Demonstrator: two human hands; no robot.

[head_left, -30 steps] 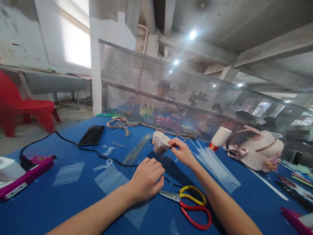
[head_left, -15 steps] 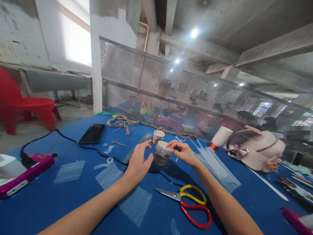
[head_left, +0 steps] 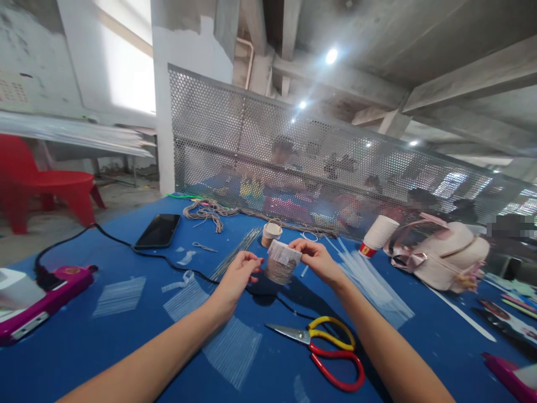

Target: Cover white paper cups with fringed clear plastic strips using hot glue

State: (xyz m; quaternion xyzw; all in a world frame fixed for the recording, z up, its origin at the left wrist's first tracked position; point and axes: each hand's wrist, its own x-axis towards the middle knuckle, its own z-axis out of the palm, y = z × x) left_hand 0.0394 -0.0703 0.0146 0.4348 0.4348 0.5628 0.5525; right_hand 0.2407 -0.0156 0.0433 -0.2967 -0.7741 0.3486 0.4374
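Note:
A cup [head_left: 281,268] is held up above the blue table, slightly tilted. Its lower part looks wrapped in greyish-tan cord, and a white band with ragged strips runs round its rim. My right hand [head_left: 316,259] pinches the rim from the right. Just left of the cup is my left hand [head_left: 238,280], its thumb and fingertips drawn together; whatever may lie between them is too small to make out. Behind the held cup stands a second, smaller-looking cup [head_left: 272,234] with a pale top and brown side. Scissors [head_left: 310,336] with yellow and red handles lie slightly apart-bladed in front.
Clear thin strips [head_left: 371,280] lie to the right, by stacked paper cups [head_left: 378,235] and a pink bag [head_left: 451,254]. Grey cord [head_left: 210,210] stretches along the back. A phone [head_left: 158,230], a black cable [head_left: 168,259] and a purple power strip [head_left: 54,296] occupy the left. Perforated metal screen [head_left: 210,129] behind.
My left hand's fingers, spread beside the cup before, have drawn together. The cup has tilted and shifted slightly right in my right hand. A pale long bundle now shows at the far left background.

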